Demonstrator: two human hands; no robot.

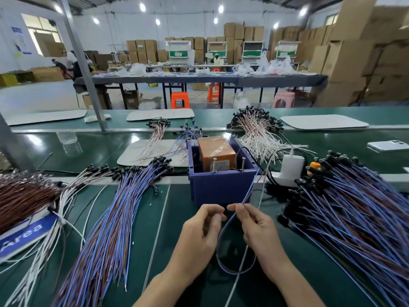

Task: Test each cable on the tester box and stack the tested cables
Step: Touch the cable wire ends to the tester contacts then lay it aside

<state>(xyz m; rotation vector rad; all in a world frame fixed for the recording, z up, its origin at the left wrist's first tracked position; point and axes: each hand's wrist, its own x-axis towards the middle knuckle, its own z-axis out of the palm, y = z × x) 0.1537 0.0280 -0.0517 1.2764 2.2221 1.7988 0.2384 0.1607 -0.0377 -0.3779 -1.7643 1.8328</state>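
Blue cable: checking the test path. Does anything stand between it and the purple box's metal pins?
Nothing loose. Only the front wall of the purple plastic tester box rises between the thin blue cable in the grip of the right hand and the two metal pins.

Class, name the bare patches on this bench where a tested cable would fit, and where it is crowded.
Free: the mat between the left cable pile and the blue box, and the belt between the clear bottle and the white sheet. Crowded: the right side under the blue cable heap, the left edge under brown cables.
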